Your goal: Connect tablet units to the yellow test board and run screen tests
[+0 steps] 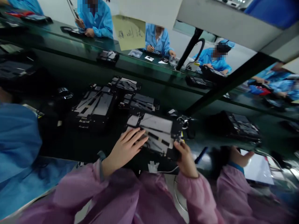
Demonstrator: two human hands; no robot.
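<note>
A dark, flat electronic assembly with silver panels and black strips (161, 123), like an opened tablet, is tilted in front of me. My left hand (127, 147) lies over its left side with the fingers stretched out and touching the surface. On the lower right corner, my right hand (185, 157) closes with thumb and fingers around the edge. Similar assemblies lie just beyond: a stack (98, 102) to the left, another piece (141, 102) behind mine, and one farther back (123, 83). What is under the held assembly is hidden.
A blue pen (201, 155) and a white cable (169, 171) lie near my right hand. A co-worker's hand (240, 157) is by a white-screened tablet (258, 168); a blue sleeve (17, 140) is at left. A dark post (210, 95) slants across the right; more assemblies (243, 126) stand there.
</note>
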